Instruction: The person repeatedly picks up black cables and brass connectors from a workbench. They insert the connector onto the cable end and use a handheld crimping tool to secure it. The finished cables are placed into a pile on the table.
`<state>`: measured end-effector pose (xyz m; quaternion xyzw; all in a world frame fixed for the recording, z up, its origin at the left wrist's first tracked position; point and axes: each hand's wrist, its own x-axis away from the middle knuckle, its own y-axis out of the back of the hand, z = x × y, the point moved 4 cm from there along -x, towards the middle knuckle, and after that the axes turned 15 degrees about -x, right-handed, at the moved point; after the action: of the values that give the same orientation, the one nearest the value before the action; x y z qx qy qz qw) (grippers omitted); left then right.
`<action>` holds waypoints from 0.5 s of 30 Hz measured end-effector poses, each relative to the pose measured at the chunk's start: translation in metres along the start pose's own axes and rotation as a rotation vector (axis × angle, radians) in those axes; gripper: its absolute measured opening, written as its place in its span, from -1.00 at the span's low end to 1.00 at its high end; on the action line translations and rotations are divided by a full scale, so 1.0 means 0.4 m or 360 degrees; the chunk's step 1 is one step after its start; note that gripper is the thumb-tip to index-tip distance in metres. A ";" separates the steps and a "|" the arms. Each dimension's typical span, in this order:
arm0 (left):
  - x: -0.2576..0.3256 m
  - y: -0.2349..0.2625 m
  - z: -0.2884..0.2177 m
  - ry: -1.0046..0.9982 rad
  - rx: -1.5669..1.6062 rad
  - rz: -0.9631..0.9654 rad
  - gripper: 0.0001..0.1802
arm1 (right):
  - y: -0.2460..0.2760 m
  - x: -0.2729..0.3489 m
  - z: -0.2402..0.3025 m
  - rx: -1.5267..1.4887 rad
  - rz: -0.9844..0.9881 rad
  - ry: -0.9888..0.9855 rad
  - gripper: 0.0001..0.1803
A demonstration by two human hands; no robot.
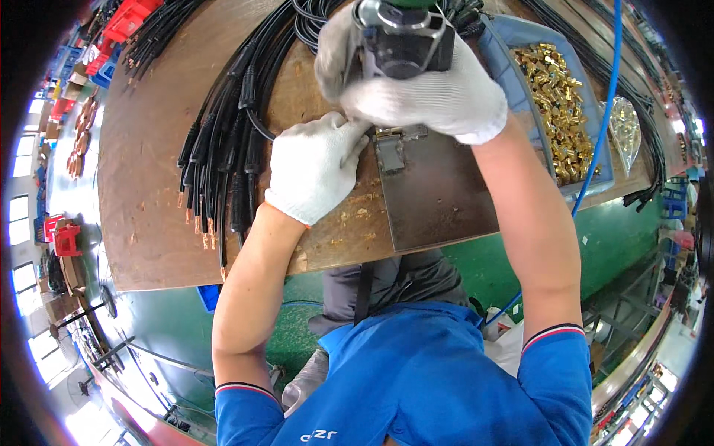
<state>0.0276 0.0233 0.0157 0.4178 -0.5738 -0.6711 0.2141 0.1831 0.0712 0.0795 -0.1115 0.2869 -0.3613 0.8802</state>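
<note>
My left hand (311,167), in a white knit glove, is closed at the right of the cable bundle. A black cable (259,125) runs from the bundle into its grip, and its fingertips are beside a small metal fixture (390,152). My right hand (428,97), gloved too, wraps around a black and metal hand-held tool (410,44) with a green part at its top. That tool is above the fixture, and its lower end is hidden behind the glove. The cable's end is hidden by my fingers. The fixture sits on a dark metal plate (442,201).
A bundle of black cables (242,82) with bare copper ends lies at the left on the wooden table (149,215). At the right, a grey-blue bin (606,160) holds brass fittings (554,111). A blue hose (606,111) crosses beside a clear bag (625,134). More cables lie beyond.
</note>
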 end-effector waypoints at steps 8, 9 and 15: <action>0.008 0.003 0.005 -0.0060 -0.0012 -0.0072 -0.81 | -0.019 0.050 -0.064 -0.0445 -0.0607 0.0124 -0.74; 0.006 0.003 0.002 -0.0049 0.0016 -0.0089 -0.80 | -0.004 0.054 -0.084 -0.0818 -0.0588 0.0042 -0.73; 0.008 -0.010 0.000 -0.0039 0.0043 -0.0141 -0.78 | 0.016 0.084 -0.036 0.0661 -0.0601 0.0170 -0.74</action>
<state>0.0266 0.0219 0.0110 0.4373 -0.5664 -0.6772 0.1715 0.1976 0.0525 0.0511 0.0391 0.2269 -0.5753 0.7848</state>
